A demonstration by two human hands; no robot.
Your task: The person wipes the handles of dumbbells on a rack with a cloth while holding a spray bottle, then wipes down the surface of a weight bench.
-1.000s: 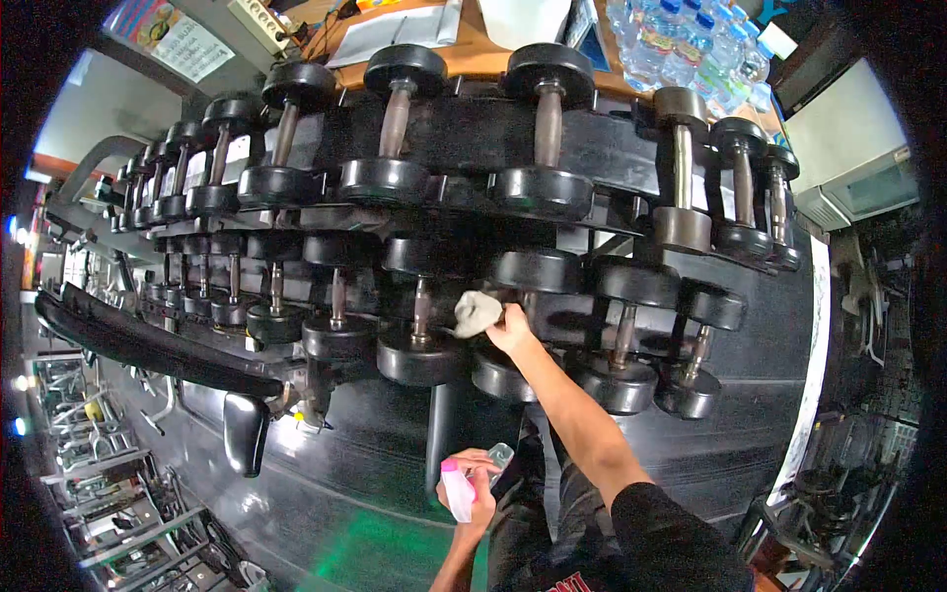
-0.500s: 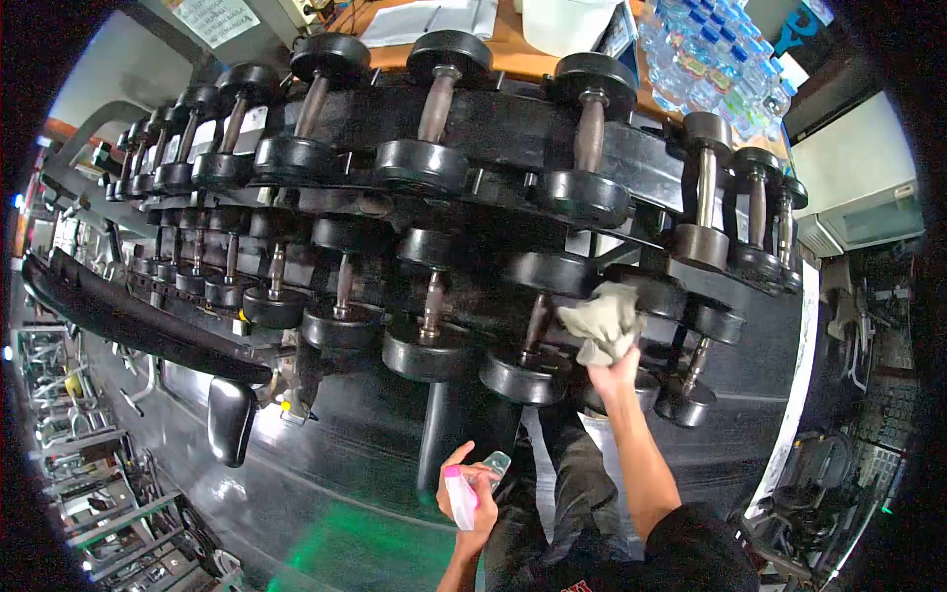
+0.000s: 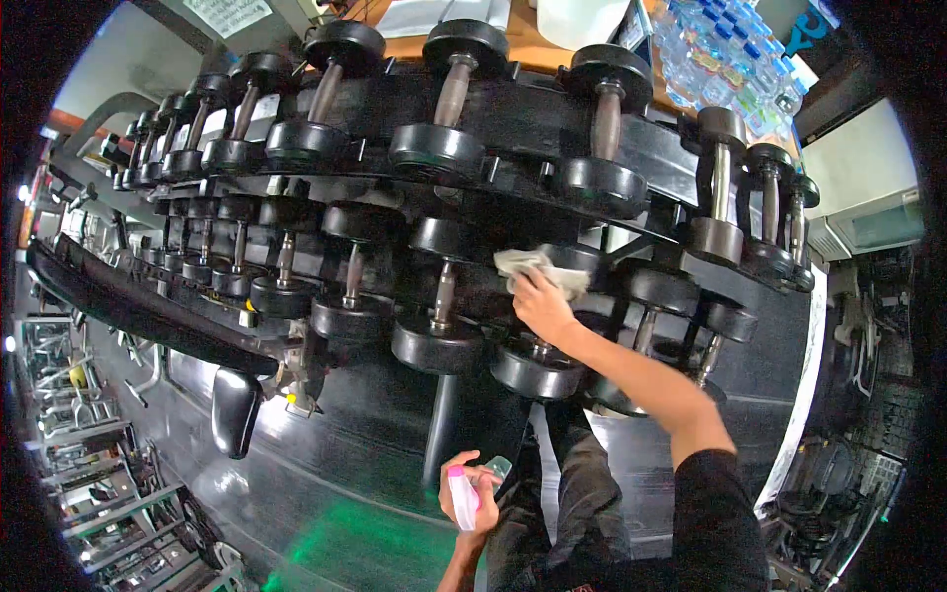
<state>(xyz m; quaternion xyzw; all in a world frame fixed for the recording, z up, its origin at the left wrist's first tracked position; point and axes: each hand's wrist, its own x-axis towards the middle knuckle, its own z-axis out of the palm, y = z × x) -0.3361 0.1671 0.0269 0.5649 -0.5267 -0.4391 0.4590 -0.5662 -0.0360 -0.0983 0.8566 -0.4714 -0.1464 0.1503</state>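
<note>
"On the lower tier of the dumbbell rack point(image 3: 513, 123), where does the cloth point(image 3: 569, 280) sit?"

"Over the far head of a black dumbbell point(image 3: 538, 373), at least as the head view has it; I can't tell how firmly the two touch. The right hand point(image 3: 543, 308) has the cloth gathered under bent fingers, with its folds spilling out to both sides."

"And the left hand point(image 3: 487, 507)?"

"Lower down, in front of the rack, its fingers are wrapped round a pink-and-white spray bottle point(image 3: 462, 498), well apart from the cloth."

"What's around them?"

"More dumbbells point(image 3: 435, 148) line both tiers. A padded bench point(image 3: 148, 306) slants along the left, and beyond the upper row a wooden table point(image 3: 539, 51) carries a white container point(image 3: 582, 20) and blue-capped water bottles point(image 3: 725, 61)."
</note>
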